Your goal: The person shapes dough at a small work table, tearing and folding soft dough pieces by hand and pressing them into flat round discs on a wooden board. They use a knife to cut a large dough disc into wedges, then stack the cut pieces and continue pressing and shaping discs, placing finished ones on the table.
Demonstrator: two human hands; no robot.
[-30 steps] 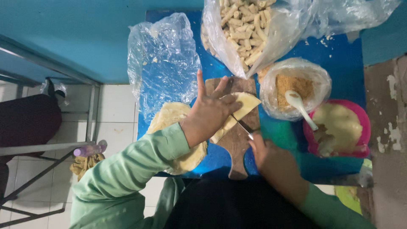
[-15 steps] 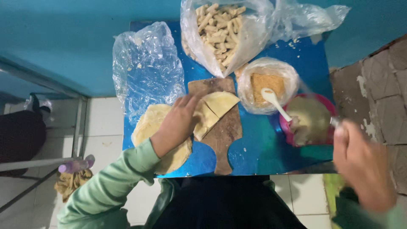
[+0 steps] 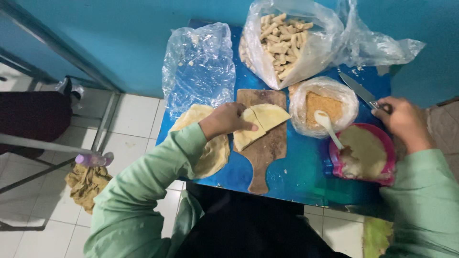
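Note:
My left hand [image 3: 226,120] rests on a cut piece of thin yellow dough wrapper [image 3: 258,125] lying on a brown wooden cutting board [image 3: 262,153]. My right hand [image 3: 402,119] grips the handle of a knife [image 3: 358,89] at the right edge of the blue table [image 3: 301,172], blade lying towards the back. A stack of round wrappers [image 3: 210,148] sits under my left forearm. A pink bowl [image 3: 367,154] of pale filling stands in front of my right hand.
A clear bag of short rolled sticks [image 3: 283,42] stands at the back, a crumpled empty bag [image 3: 200,67] to its left. A bag of orange crumbs [image 3: 325,105] holds a white spoon [image 3: 328,125]. Below left are a tiled floor, a rag [image 3: 87,184] and metal frame legs.
My right hand has moved from the cutting board out to the right and set the knife at the table's right edge. The left hand has stayed on the wrapper.

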